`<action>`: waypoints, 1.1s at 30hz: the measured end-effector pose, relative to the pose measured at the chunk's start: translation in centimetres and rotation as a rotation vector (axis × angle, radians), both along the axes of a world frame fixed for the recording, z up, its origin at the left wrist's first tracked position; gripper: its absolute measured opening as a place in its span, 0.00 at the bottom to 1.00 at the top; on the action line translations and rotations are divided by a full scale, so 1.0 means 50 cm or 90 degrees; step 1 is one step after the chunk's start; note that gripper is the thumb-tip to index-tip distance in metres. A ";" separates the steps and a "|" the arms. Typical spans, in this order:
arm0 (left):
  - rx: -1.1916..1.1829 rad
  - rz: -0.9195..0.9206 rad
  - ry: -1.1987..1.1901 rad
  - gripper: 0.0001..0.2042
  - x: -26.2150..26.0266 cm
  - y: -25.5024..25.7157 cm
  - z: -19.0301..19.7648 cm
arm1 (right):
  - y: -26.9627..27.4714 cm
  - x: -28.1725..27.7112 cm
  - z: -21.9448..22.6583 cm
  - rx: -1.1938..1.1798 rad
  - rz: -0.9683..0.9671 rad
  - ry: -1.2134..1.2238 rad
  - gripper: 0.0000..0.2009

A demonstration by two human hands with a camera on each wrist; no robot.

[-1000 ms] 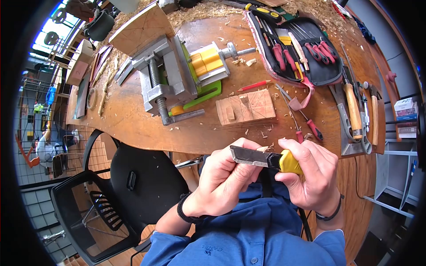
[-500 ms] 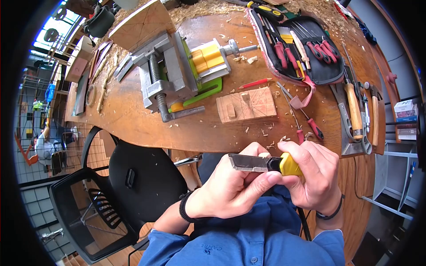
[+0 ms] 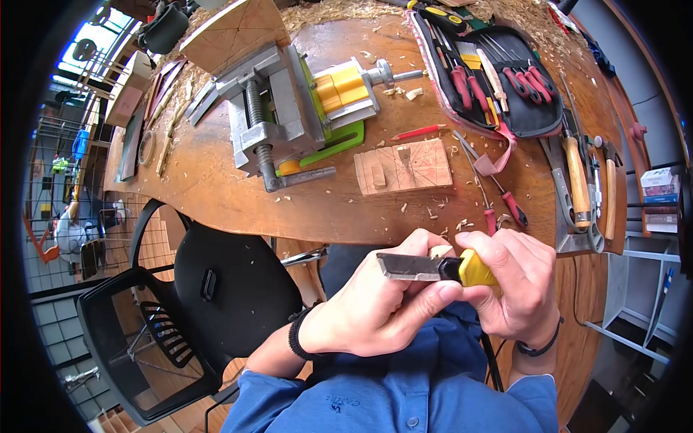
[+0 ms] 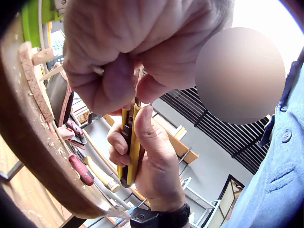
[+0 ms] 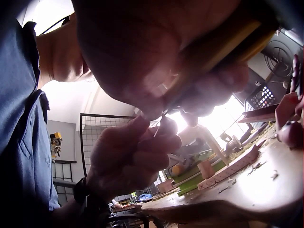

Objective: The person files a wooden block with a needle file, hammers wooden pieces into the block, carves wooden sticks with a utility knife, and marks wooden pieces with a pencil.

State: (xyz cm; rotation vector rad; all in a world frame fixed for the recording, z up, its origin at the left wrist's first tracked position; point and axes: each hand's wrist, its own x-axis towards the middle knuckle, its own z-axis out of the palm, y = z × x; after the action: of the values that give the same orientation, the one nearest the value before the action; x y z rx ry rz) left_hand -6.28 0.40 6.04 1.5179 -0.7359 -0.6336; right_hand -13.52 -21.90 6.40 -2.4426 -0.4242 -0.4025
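In the head view my right hand (image 3: 523, 285) grips the yellow handle of a utility knife (image 3: 476, 270), its broad blade (image 3: 410, 266) extended to the left. My left hand (image 3: 364, 307) pinches a small piece of pale wood (image 3: 439, 251), mostly hidden by the fingers and the knife. The blade crosses in front of the left fingers, and the left thumb (image 3: 440, 292) reaches close under the handle. From the left wrist, the knife's yellow body (image 4: 135, 147) shows in the right hand, and an end of the wood (image 4: 98, 70) pokes out between the left fingers.
On the bench a marked wooden block (image 3: 404, 169) with small pegs lies before a metal vise (image 3: 271, 119). A red pencil (image 3: 419, 132), red-handled tools (image 3: 514, 208) and a tool case (image 3: 530, 115) are to its right. Shavings litter the bench; a black chair (image 3: 238, 289) stands left.
The left thumb has moved right and up, from beneath the blade to beside the knife handle. The right hand keeps its grip on the knife. The head view has shifted slightly.
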 end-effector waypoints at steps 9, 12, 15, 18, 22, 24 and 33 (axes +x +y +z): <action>-0.057 0.035 -0.096 0.07 -0.002 -0.008 -0.014 | 0.000 0.002 -0.001 -0.026 -0.013 -0.079 0.25; -0.048 0.023 -0.140 0.11 -0.003 -0.011 -0.012 | -0.003 0.000 0.001 -0.029 -0.005 -0.076 0.25; -0.056 0.042 -0.027 0.14 -0.007 -0.013 -0.008 | -0.005 -0.003 0.006 -0.017 0.001 -0.066 0.25; -0.035 0.030 -0.058 0.16 -0.004 -0.011 -0.006 | -0.003 -0.002 0.004 -0.016 -0.004 -0.072 0.25; -0.027 0.025 -0.131 0.12 0.002 -0.011 -0.005 | -0.003 0.002 -0.003 -0.005 -0.003 -0.074 0.25; -0.040 0.021 -0.153 0.10 0.002 -0.010 -0.011 | -0.003 0.001 -0.003 0.004 0.003 -0.061 0.24; -0.035 0.053 -0.079 0.08 -0.003 -0.014 -0.013 | 0.002 0.000 0.001 -0.051 -0.042 -0.105 0.24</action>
State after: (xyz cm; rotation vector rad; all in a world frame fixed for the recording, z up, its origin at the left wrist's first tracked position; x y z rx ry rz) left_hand -6.42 -0.29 5.38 1.5384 -0.7737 -0.4561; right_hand -13.51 -21.82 6.43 -2.5153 -0.4373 -0.6293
